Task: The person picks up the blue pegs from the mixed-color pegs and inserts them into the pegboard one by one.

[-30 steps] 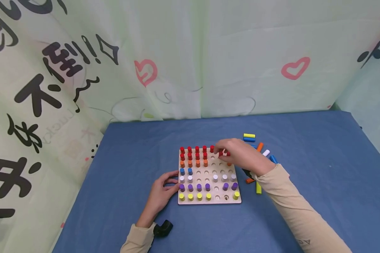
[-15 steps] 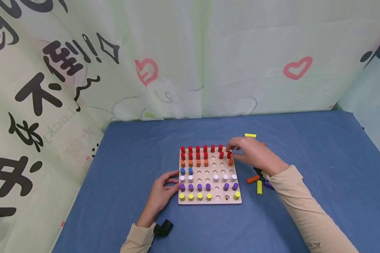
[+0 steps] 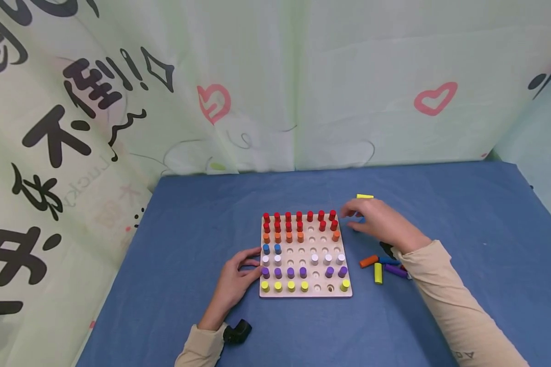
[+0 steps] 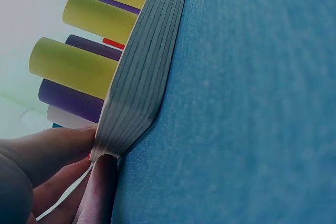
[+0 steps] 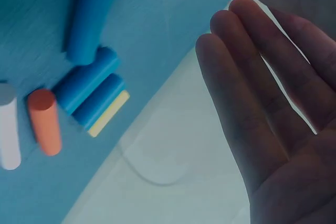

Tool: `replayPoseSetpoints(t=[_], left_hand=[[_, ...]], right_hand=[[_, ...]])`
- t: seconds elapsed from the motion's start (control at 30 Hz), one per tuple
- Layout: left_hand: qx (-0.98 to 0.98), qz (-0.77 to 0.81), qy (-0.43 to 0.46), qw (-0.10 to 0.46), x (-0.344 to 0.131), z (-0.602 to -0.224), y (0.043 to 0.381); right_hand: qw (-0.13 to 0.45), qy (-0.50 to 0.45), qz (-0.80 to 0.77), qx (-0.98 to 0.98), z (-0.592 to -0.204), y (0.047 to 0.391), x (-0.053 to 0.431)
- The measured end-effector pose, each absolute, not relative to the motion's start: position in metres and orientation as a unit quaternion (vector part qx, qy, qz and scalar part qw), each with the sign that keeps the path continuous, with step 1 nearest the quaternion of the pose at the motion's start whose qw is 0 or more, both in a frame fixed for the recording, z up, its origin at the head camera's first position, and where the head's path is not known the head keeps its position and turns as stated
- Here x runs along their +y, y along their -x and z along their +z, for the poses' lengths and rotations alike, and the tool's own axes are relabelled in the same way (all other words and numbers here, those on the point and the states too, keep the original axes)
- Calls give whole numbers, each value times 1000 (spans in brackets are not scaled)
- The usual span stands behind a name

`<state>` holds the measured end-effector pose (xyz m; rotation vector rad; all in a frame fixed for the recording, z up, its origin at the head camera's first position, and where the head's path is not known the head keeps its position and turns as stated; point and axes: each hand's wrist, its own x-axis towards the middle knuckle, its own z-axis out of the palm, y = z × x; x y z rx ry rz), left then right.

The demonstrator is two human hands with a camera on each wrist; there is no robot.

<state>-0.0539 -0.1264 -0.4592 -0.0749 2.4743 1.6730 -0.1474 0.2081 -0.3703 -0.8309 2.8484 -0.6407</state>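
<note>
A light wooden pegboard (image 3: 323,292) lies on the blue cloth, bearing rows of red, orange, blue, white, purple and yellow pegs. Its back row of red pegs (image 3: 309,216) runs right across; the other rows have bare holes. My left hand (image 3: 234,272) grips the board's left side; in the left wrist view, thumb and fingers pinch the layered edge (image 4: 131,66) by a corner beside yellow pegs (image 4: 73,61). Just off the board's back right corner hovers my right hand (image 3: 381,221). Its fingers (image 5: 236,98) are nearly straight and hold nothing visible.
Loose pegs lie right of the board: an orange peg (image 3: 369,261), a yellow peg (image 3: 378,273) and a purple peg (image 3: 396,270) among them. Blue pegs (image 5: 89,19) and a white peg (image 5: 8,129) show in the right wrist view. A printed curtain (image 3: 257,142) hangs behind the table.
My right hand has set a red peg in the back right corner hole, let go of it and drawn off to the right. The left hand stays at the board's edge.
</note>
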Motion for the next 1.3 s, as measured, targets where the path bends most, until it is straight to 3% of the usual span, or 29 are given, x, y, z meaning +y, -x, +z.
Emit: replayPoseSetpoints(t=[1.3], left_hand=[[825, 560, 20, 75, -126, -459, 54]], right_hand=[[133, 250, -145, 948, -398, 167, 228]])
